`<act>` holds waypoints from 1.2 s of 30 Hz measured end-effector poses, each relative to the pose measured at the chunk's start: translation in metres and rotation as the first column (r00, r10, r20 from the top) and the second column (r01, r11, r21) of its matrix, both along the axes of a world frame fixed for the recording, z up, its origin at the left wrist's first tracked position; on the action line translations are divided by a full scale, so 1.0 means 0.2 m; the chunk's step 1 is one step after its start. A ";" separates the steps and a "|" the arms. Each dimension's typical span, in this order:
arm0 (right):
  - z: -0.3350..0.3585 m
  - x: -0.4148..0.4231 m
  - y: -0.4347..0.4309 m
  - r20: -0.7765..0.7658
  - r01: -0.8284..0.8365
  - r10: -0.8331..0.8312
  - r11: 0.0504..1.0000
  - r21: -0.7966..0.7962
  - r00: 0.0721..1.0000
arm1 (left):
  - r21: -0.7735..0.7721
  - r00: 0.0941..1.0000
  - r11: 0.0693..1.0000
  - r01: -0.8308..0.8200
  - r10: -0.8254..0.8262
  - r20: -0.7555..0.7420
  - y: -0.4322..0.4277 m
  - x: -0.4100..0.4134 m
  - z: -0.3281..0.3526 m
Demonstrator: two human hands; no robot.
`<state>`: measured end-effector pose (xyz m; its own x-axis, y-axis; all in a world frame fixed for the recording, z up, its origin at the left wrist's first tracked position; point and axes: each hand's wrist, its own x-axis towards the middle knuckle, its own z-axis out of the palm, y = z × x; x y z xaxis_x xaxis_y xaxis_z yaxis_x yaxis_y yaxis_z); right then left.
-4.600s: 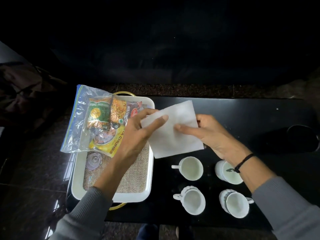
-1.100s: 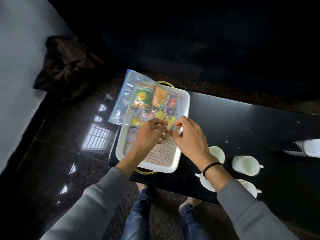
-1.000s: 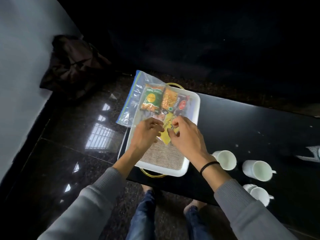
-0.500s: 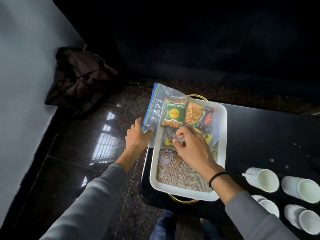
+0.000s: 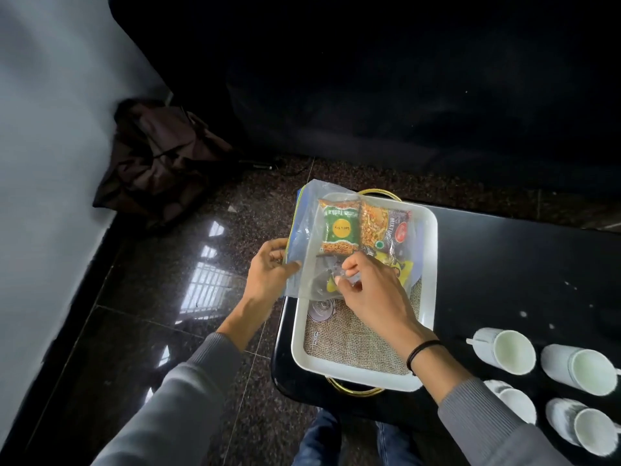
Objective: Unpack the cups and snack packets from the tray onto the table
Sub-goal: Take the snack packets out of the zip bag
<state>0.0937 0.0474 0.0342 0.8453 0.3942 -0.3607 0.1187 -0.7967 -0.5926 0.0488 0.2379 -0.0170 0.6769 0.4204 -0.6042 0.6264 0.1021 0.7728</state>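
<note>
A clear plastic zip bag with a blue sealing strip [image 5: 304,260] is held over the far end of a white rectangular tray with gold handles [image 5: 428,264], its left edge hanging past the tray's rim. Inside it are seen a green-and-orange snack packet [image 5: 339,232], an orange-and-maroon mixture packet [image 5: 383,230] beside it, and a yellow packet [image 5: 401,269] partly hidden beneath. The bag's left edge is gripped by the left hand [image 5: 268,272] — thumb on top, fingers beneath. The near edge of the bag is pinched by the closed fingertips of the right hand [image 5: 373,290], which lies over the tray. The tray floor is lined with a brown burlap mat [image 5: 349,344]. The tray rests on the left end of a glossy black table [image 5: 504,270]; four white ceramic cups [image 5: 507,351] are grouped on the table to its right — well apart from the bag.
</note>
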 end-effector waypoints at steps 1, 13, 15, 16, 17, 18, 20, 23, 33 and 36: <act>0.01 0.00 0.00 -0.016 0.010 -0.010 1.000 0.013 1.000 | -0.010 1.000 1.000 -0.001 0.001 0.023 -0.03 0.00 0.03; 0.06 0.04 0.09 -0.220 0.228 -0.214 0.973 0.042 0.952 | 0.308 0.946 0.926 0.218 -0.279 0.167 -0.34 -0.10 0.18; 0.03 0.05 0.06 -0.220 0.281 -0.271 0.959 0.018 0.937 | 0.311 0.925 0.901 0.302 -0.356 0.133 -0.34 -0.12 0.18; 0.02 0.05 0.05 -0.214 0.299 -0.288 0.954 0.019 0.933 | 0.289 0.920 0.900 0.328 -0.374 0.120 -0.33 -0.13 0.19; 0.01 0.05 0.03 -0.205 0.302 -0.291 0.953 0.025 0.935 | 0.274 0.920 0.901 0.337 -0.377 0.109 -0.33 -0.14 0.18; 0.00 0.05 0.01 -0.193 0.296 -0.284 0.955 0.034 0.939 | 0.289 0.924 0.900 0.326 -0.368 0.104 -0.32 -0.15 0.17; -0.01 0.04 -0.02 -0.149 0.281 -0.270 0.958 0.060 0.951 | 0.418 0.935 0.864 0.280 -0.345 0.086 -0.30 -0.15 0.14; -0.02 0.04 -0.06 -0.061 0.236 -0.231 0.966 0.108 0.971 | 0.470 0.975 0.866 0.169 -0.216 0.047 -0.29 -0.11 0.09; 0.09 0.01 -0.14 0.184 0.136 -0.157 0.983 0.125 0.970 | 0.164 0.990 0.976 -0.140 0.137 0.028 -0.32 -0.04 0.11; 0.22 0.04 -0.17 0.245 0.170 -0.195 0.978 0.116 0.950 | 0.455 0.991 0.888 0.057 0.006 -0.136 -0.27 -0.08 0.22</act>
